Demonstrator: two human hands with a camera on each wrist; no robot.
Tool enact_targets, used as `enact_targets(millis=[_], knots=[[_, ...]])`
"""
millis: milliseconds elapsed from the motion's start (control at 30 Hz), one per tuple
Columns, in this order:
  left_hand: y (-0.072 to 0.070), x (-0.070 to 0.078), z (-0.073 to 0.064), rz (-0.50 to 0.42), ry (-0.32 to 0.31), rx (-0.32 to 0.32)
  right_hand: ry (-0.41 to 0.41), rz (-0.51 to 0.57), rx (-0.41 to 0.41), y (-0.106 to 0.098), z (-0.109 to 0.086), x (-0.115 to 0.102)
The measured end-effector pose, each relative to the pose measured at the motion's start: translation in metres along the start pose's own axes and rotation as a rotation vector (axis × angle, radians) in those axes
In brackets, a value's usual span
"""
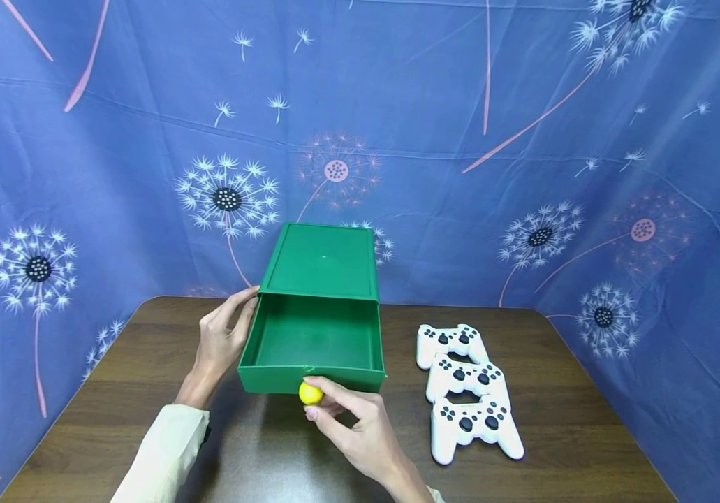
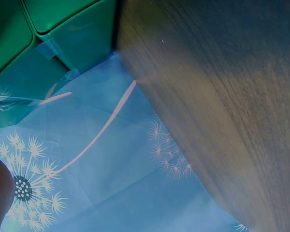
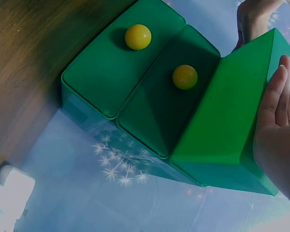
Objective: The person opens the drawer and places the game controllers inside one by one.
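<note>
A green drawer cabinet (image 1: 325, 258) stands near the table's back edge, its top drawer (image 1: 316, 379) pulled out and showing a bare inside. My right hand (image 1: 360, 426) pinches the round yellow knob (image 1: 311, 393) on that drawer's front between thumb and index finger. In the right wrist view, the right hand's (image 3: 280, 121) fingers lie along the drawer front beside the knob, which is partly cut off. Two lower drawers (image 3: 101, 67) are shut, each with a yellow knob. My left hand (image 1: 224, 335) rests its fingertips against the cabinet's left side.
Three white game controllers (image 1: 473, 426) lie overlapping in a column on the wooden table (image 1: 561, 419), right of the cabinet. A blue cloth (image 1: 410, 105) with dandelion print hangs behind. Clear tape (image 2: 48, 49) sticks to the cabinet's side.
</note>
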State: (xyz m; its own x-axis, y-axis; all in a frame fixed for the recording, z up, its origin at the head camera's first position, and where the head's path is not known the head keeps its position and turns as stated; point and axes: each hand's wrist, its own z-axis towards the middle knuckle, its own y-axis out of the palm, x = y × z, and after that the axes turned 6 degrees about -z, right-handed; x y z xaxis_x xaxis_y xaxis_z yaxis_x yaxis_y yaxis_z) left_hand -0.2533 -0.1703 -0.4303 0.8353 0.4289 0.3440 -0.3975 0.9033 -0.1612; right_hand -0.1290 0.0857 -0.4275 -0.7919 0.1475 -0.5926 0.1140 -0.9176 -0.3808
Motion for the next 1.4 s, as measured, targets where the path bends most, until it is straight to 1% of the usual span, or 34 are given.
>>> enact_targets(millis=[67,233,300,433,600,767,867,1033,1200,1300,1400], knots=[[0.000,0.000,0.000,-0.003,0.000,0.000,-0.009,-0.007,0.000,-0.001,-0.002,0.000],[0.001,0.001,0.000,-0.008,-0.001,-0.004,-0.102,-0.028,0.031,-0.006,-0.011,0.004],[0.000,0.002,0.000,-0.005,0.000,-0.002,-0.123,-0.032,0.046,-0.009,-0.016,0.005],[0.000,0.002,0.001,0.000,0.002,0.004,-0.131,-0.047,0.073,-0.020,-0.025,0.005],[-0.002,0.002,0.001,0.002,-0.002,0.007,-0.168,-0.060,0.100,-0.033,-0.027,0.002],[-0.001,0.002,0.001,0.002,-0.011,0.007,-0.163,-0.073,0.119,-0.046,-0.034,0.004],[-0.001,0.003,0.001,-0.001,-0.010,0.005,-0.148,-0.109,0.143,-0.055,-0.041,0.011],[0.000,0.002,0.001,-0.010,-0.007,0.007,-0.068,-0.188,0.185,-0.069,-0.053,0.020],[-0.001,0.002,0.000,-0.014,-0.004,0.010,0.035,-0.273,0.202,-0.086,-0.057,0.023],[0.000,0.002,0.000,-0.018,-0.003,0.004,0.116,-0.313,0.221,-0.100,-0.057,0.026],[0.000,0.001,0.001,-0.021,0.001,0.006,0.176,-0.358,0.243,-0.115,-0.058,0.033]])
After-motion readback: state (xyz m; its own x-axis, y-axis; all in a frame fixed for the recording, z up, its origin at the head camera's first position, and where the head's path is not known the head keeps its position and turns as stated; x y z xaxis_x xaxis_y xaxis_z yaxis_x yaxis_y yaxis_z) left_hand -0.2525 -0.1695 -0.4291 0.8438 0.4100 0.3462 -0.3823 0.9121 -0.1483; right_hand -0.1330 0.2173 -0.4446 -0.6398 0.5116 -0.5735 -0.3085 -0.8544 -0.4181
